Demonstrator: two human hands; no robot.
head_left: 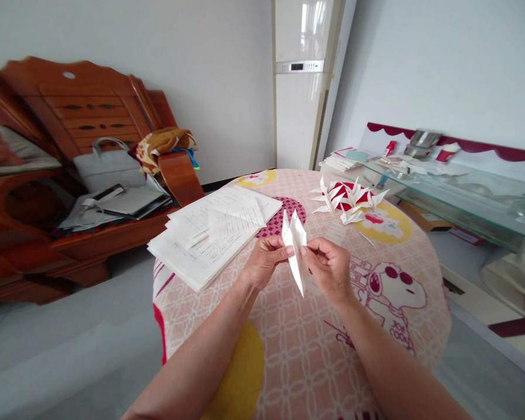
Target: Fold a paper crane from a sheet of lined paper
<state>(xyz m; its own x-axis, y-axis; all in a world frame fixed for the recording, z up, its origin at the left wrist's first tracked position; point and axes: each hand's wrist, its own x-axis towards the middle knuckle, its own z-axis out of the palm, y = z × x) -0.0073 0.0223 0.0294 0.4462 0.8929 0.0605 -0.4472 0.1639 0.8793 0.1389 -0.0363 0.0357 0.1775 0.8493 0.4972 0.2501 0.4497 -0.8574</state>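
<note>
Between both hands is a folded white paper (296, 251), long and narrow, with two points rising at its top and one sharp point below. My left hand (265, 259) pinches its left side between thumb and fingers. On the other side, my right hand (330, 265) grips the right edge the same way. The paper is held above the round table (297, 356), which has a pink patterned cloth. Beyond it, at the far right of the table, several folded paper cranes (352, 198) sit grouped around a red patch.
A stack of printed paper sheets (210, 233) lies on the table's left. A wooden bench (79, 111) with a bag (109, 166) and cloth (166, 146) stands left. At right is a glass-topped stand (464, 198); behind the table rises a tall white cabinet-like unit (297, 111).
</note>
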